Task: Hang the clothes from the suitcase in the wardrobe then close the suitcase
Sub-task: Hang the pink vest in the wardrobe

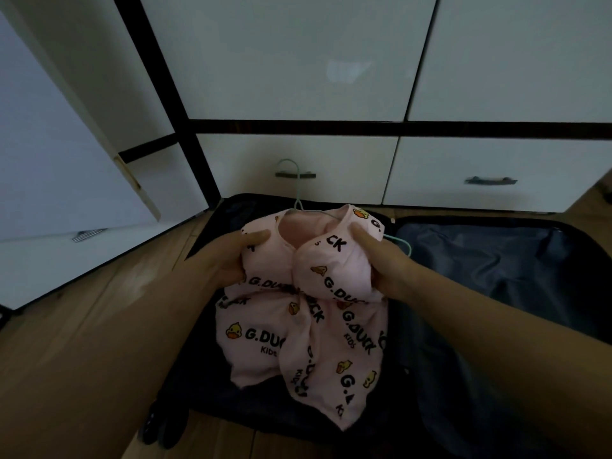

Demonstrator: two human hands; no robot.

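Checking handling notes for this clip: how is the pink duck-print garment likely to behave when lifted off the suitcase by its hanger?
Probably floppy: the pink garment bunches and folds where the left hand and right hand grip it. Likely light, since it is thin cloth. It may slide off the green hanger, whose arm pokes out on one side.

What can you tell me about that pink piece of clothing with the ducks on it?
The pink garment looks like soft cotton, printed with yellow ducks and black "G.DUCK KIDS" lettering. It is bunched and crumpled, open at the neck, with a pale green hanger poking out of the collar. The left hand and right hand grip its shoulders, holding it over the open dark suitcase; its lower part droops toward the lining.
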